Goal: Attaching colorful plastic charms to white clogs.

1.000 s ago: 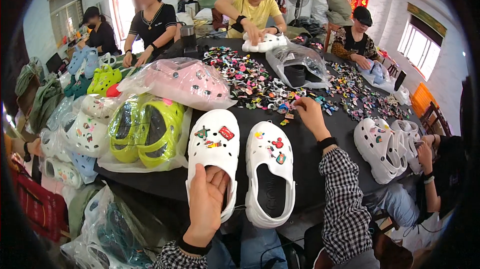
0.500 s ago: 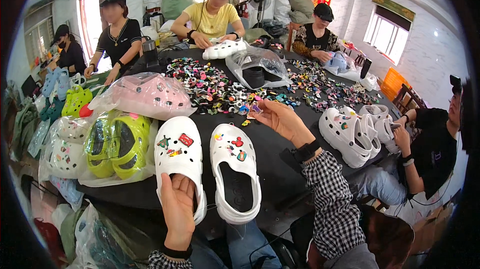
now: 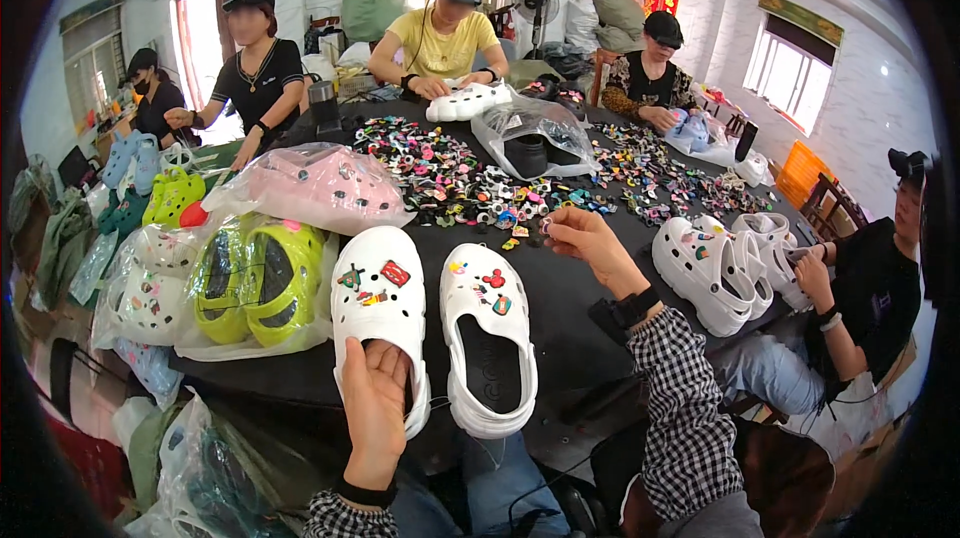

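Note:
My left hand (image 3: 377, 403) has its fingers inside the opening of a white foam clog (image 3: 385, 283), with the thumb along its outer side. Small red, green and yellow charms sit on that clog's top. Right beside it stands the matching white clog (image 3: 489, 338), also with several charms on its toe. My right hand (image 3: 597, 250) is at the near edge of a spread of loose shoe charms (image 3: 510, 193). Its thumb and fingertips pinch a small charm (image 3: 545, 225), mostly covered by the fingers.
Bagged lime-green clogs (image 3: 245, 283) and bagged pink clogs (image 3: 315, 188) lie left on the black table. To the right stand more white clogs (image 3: 700, 273). A clear bag with a black shoe (image 3: 530, 150) lies farther back. Several co-workers sit or stand around the table.
My right hand's fingers have gone from spread above the charms to pinched on a small one. My left hand stays in the clog. The whole view has shifted slightly.

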`<state>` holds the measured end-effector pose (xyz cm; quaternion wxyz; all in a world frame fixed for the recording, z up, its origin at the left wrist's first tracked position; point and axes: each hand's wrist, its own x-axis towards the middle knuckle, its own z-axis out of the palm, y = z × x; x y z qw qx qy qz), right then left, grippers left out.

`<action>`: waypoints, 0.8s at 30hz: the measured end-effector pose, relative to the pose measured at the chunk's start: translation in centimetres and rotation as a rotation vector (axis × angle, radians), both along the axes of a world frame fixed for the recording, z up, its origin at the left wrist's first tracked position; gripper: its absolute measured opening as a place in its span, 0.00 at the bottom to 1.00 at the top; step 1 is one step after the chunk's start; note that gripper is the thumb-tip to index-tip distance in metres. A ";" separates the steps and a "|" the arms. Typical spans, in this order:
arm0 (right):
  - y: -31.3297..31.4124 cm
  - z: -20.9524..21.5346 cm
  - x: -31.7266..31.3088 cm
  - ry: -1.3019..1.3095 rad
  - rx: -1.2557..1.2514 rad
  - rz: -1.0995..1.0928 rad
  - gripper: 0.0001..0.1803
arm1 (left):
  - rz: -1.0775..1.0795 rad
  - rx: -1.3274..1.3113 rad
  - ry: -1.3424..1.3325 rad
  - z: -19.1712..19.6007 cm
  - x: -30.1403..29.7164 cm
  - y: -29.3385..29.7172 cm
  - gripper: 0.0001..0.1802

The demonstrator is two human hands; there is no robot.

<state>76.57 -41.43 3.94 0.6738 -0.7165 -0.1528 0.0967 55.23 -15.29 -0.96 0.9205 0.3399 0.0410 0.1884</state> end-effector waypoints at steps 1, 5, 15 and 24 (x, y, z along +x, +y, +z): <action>-0.1 -0.6 0.5 -0.039 -0.082 -0.002 0.08 | 0.010 0.007 0.004 -0.1 -0.1 0.1 0.27; -2.0 -2.5 2.2 -0.082 -0.183 -0.016 0.09 | 0.006 0.044 -0.004 0.4 -0.2 0.0 0.27; -3.8 -5.0 4.9 -0.364 -0.623 -0.189 0.13 | 0.026 0.046 0.010 0.5 -0.5 0.0 0.27; -3.7 -6.2 5.5 -0.338 -0.700 -0.154 0.12 | 0.007 0.054 -0.004 0.8 -0.5 -0.3 0.27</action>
